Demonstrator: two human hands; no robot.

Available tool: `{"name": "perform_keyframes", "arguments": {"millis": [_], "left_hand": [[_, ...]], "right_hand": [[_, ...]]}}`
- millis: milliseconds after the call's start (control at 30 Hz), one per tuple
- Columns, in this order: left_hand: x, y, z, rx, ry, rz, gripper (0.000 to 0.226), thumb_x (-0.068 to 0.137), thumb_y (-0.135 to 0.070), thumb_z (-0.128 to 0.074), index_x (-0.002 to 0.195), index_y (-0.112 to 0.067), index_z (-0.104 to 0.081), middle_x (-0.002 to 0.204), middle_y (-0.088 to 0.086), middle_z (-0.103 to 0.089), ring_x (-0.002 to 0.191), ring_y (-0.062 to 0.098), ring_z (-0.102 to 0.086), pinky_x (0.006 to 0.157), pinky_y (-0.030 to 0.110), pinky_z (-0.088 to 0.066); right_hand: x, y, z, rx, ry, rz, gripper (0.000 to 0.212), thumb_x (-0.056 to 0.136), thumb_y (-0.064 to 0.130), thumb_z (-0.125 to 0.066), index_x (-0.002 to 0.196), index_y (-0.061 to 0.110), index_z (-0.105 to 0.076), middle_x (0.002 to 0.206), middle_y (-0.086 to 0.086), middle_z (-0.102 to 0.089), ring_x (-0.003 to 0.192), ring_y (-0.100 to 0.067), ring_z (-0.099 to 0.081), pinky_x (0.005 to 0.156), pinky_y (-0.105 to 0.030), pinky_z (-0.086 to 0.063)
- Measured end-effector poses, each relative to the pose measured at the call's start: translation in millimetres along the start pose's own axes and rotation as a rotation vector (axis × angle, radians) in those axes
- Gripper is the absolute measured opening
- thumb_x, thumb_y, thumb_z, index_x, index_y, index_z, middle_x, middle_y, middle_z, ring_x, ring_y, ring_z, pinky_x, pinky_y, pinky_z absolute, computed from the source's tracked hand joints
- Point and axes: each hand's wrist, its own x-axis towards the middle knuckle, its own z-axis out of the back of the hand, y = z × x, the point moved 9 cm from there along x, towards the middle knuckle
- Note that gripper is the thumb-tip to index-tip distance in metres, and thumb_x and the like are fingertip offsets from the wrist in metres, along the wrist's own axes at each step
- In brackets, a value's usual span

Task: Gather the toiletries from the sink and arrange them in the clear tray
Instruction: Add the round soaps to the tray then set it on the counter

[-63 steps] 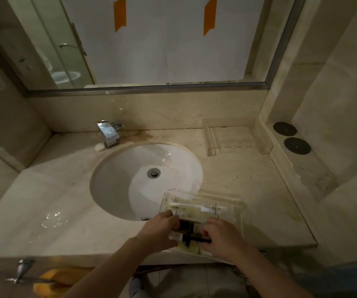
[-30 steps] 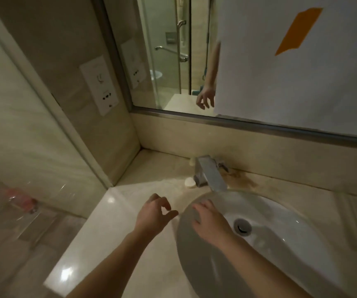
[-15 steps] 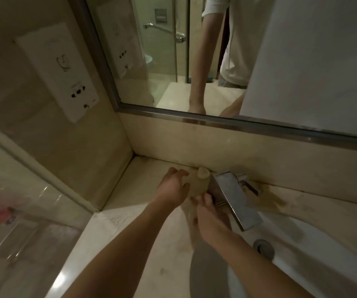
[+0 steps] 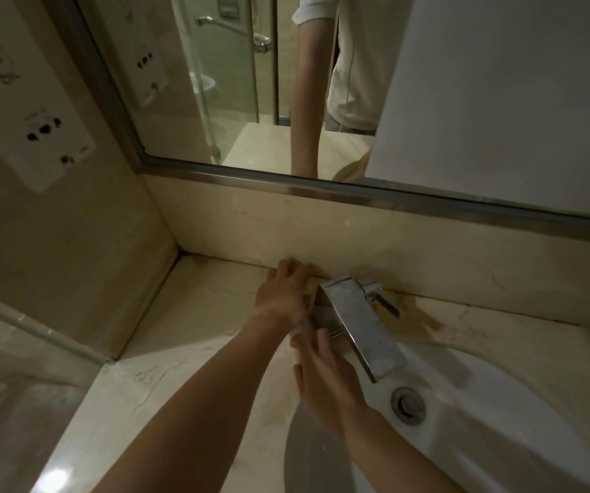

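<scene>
My left hand (image 4: 283, 298) lies palm down on the counter just left of the chrome faucet (image 4: 361, 332), against the back wall. Its fingers curl over a small pale item (image 4: 310, 290) that is mostly hidden, so whether they grip it is unclear. My right hand (image 4: 323, 380) hovers over the left rim of the white sink (image 4: 492, 414), fingers stretched toward the faucet base and holding nothing visible. The clear tray is out of view.
The beige marble counter (image 4: 194, 350) runs into a corner at the left wall, which carries a socket panel (image 4: 37, 133). A framed mirror (image 4: 322, 186) sits above the backsplash. The sink drain (image 4: 407, 404) lies right of my right hand.
My view swung left from the tray at the counter's front to the faucet corner. Both hands left the tray; my left hand moved onto the spot where a small round item stood behind the faucet.
</scene>
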Motion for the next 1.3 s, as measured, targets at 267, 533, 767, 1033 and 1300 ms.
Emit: {"name": "perform_keyframes", "arguments": {"millis": [267,533,767,1033,1300], "left_hand": [[-18,13,-3,0.014,-0.006,0.079,0.049,0.083,-0.022,-0.058,0.129,-0.012,-0.045,0.129,0.01,-0.044,0.112,0.032,-0.05,0.089,0.036,-0.046],[-71,17,20,-0.372,-0.152,0.215,0.042,0.074,-0.015,-0.076,0.113,-0.013,-0.06,0.115,0.011,-0.055,0.096,0.025,-0.057,0.073,0.027,-0.048],[-149,-3,24,-0.802,-0.073,0.256,0.038,0.07,0.003,-0.077,0.104,-0.007,-0.061,0.091,0.013,-0.057,0.062,0.024,-0.061,0.061,0.038,-0.06],[-235,-43,30,-0.935,-0.035,0.221,0.041,0.072,0.015,-0.067,0.105,-0.008,-0.061,0.09,0.011,-0.055,0.071,0.021,-0.06,0.077,0.043,-0.057],[-296,-106,36,-0.959,-0.005,0.124,0.048,0.071,0.017,-0.068,0.105,-0.017,-0.062,0.096,0.02,-0.058,0.087,0.033,-0.062,0.079,0.038,-0.057]], "right_hand": [[-13,-14,15,0.428,-0.058,-0.141,0.03,0.093,0.025,-0.048,0.123,0.026,-0.051,0.109,0.001,-0.05,0.104,-0.022,-0.055,0.09,-0.034,-0.046],[-44,-30,9,1.435,0.027,-0.505,0.022,0.096,0.009,-0.048,0.095,0.022,-0.066,0.087,-0.008,-0.061,0.058,-0.017,-0.053,0.054,-0.027,-0.044],[-95,-19,17,1.735,0.126,-0.58,0.02,0.099,0.008,-0.042,0.111,0.005,-0.058,0.1,-0.026,-0.067,0.059,-0.019,-0.054,0.052,-0.025,-0.042],[-164,-25,42,1.682,0.151,-0.52,0.014,0.098,0.009,-0.046,0.096,0.007,-0.06,0.089,-0.019,-0.063,0.057,-0.02,-0.052,0.048,-0.025,-0.039],[-228,-61,82,1.615,0.107,-0.395,0.021,0.091,-0.003,-0.053,0.107,0.008,-0.06,0.094,-0.017,-0.06,0.059,-0.016,-0.051,0.051,-0.022,-0.042]]}}
